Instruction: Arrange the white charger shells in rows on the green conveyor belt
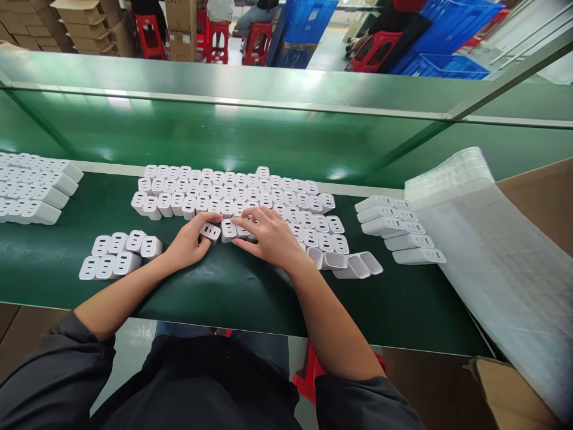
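Watching through the head camera, I see that the person's left hand [190, 242] is closed on one white block [210, 233], which it pinches between the thumb and the index finger. This block has small dark slots on its visible face, and it sits just beside the front edge of the middle group [235, 192], a little tilted against its neighbours. As for the right hand [268, 236], I find it laid over the front blocks of that same group, with the thumb apart from the other fingers; whether it grips one of them, I cannot tell. The middle group spreads in close rows over the dark green table [233, 304]. To its right end, near the right forearm, I notice some hollow pieces [351, 273] whose open ends face toward the person. On the left I see seven similar blocks [106, 267] near the left forearm, and a larger group [42, 194] further away at the table's left side. At the right, a few more blocks [382, 227] stand beside a translucent wrapping sheet [505, 263]. Behind the table I can see red stools [257, 45], blue crates [310, 21] and brown cartons [181, 45].
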The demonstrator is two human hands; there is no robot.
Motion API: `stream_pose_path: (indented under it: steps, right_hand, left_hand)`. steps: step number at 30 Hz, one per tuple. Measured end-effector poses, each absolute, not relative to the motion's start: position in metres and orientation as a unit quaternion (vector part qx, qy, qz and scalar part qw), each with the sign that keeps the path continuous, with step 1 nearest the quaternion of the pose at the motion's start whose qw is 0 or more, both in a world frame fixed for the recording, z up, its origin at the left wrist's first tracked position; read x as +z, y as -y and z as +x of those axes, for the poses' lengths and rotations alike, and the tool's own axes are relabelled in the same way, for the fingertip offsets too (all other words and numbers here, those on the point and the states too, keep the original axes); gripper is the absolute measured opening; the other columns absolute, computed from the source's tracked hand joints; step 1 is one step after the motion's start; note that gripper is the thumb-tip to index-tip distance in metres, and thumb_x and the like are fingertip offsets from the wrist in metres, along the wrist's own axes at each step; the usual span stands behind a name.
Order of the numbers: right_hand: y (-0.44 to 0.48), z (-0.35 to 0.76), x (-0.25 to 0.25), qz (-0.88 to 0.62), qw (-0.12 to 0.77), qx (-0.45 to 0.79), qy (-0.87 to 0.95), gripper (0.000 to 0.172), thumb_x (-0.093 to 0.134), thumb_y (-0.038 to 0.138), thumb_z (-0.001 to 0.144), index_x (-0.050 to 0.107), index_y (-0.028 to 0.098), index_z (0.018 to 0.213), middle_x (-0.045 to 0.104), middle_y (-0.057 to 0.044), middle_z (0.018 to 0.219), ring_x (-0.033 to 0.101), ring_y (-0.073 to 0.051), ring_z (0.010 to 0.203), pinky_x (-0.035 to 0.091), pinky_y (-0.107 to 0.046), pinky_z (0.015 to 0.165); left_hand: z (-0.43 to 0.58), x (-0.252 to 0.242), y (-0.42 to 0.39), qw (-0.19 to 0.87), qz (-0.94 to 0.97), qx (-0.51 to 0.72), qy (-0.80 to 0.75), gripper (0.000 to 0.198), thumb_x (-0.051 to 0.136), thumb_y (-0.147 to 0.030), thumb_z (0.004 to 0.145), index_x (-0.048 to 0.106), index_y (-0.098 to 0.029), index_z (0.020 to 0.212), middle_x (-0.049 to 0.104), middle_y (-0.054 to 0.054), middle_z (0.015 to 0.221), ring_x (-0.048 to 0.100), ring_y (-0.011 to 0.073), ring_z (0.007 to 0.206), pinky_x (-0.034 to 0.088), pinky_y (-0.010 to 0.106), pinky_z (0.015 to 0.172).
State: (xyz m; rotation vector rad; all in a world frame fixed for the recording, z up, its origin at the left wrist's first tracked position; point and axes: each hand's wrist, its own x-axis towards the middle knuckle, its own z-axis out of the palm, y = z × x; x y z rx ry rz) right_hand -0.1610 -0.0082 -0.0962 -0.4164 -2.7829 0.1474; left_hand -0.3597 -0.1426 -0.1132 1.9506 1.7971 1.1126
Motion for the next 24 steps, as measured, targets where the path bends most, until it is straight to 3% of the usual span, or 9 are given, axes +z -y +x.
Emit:
stream_pose_path:
  steps: [4, 7, 10, 16, 24]
  right_hand:
    - [0.007, -0.159, -0.094, -0.133, 0.155, 0.065, 0.977, 0.035, 0.064, 0.034, 0.093, 0.063, 0.021, 0.126, 0.063, -0.012, 0.12, 0.057, -0.028, 0.107, 0.047, -0.044, 0.094]
    - [0.003, -0.155, -0.091, -0.143, 0.149, 0.087, 0.975, 0.044, 0.063, 0.036, 0.093, 0.058, 0.02, 0.134, 0.062, -0.013, 0.123, 0.057, -0.029, 0.11, 0.048, -0.046, 0.095]
    - [-0.003, -0.151, -0.089, -0.164, 0.137, 0.109, 0.971, 0.047, 0.062, 0.037, 0.093, 0.054, 0.021, 0.137, 0.061, -0.013, 0.125, 0.057, -0.03, 0.111, 0.049, -0.048, 0.096]
    - [-0.01, -0.144, -0.088, -0.157, 0.122, 0.148, 0.969, 0.048, 0.061, 0.034, 0.093, 0.051, 0.024, 0.139, 0.06, -0.012, 0.127, 0.056, -0.03, 0.116, 0.047, -0.051, 0.101]
    - [-0.008, -0.147, -0.089, -0.137, 0.132, 0.146, 0.971, 0.037, 0.062, 0.029, 0.092, 0.061, 0.022, 0.129, 0.06, -0.012, 0.122, 0.056, -0.029, 0.111, 0.047, -0.051, 0.101]
  left_hand:
    - [-0.358, -0.11, 0.146, 0.039, 0.663, 0.376, -0.646, 0.052, 0.045, -0.004, 0.078, 0.05, -0.021, 0.127, 0.062, 0.008, 0.126, 0.058, 0.0224, 0.118, 0.051, 0.04, 0.101]
    - [-0.353, -0.108, 0.149, 0.005, 0.668, 0.337, -0.663, 0.052, 0.057, -0.017, 0.084, 0.045, -0.021, 0.135, 0.058, 0.011, 0.13, 0.055, 0.0271, 0.119, 0.049, 0.046, 0.103]
    - [-0.351, -0.111, 0.15, 0.024, 0.677, 0.3, -0.671, 0.061, 0.063, -0.032, 0.089, 0.039, -0.024, 0.144, 0.055, 0.011, 0.133, 0.054, 0.0287, 0.123, 0.048, 0.047, 0.105]
    - [-0.354, -0.113, 0.149, 0.075, 0.684, 0.306, -0.657, 0.066, 0.058, -0.02, 0.089, 0.032, -0.027, 0.15, 0.056, 0.009, 0.13, 0.056, 0.0243, 0.122, 0.05, 0.04, 0.103]
    - [-0.355, -0.12, 0.147, 0.096, 0.686, 0.29, -0.66, 0.071, 0.068, -0.036, 0.089, 0.033, -0.027, 0.15, 0.053, 0.01, 0.139, 0.052, 0.0265, 0.13, 0.05, 0.042, 0.104]
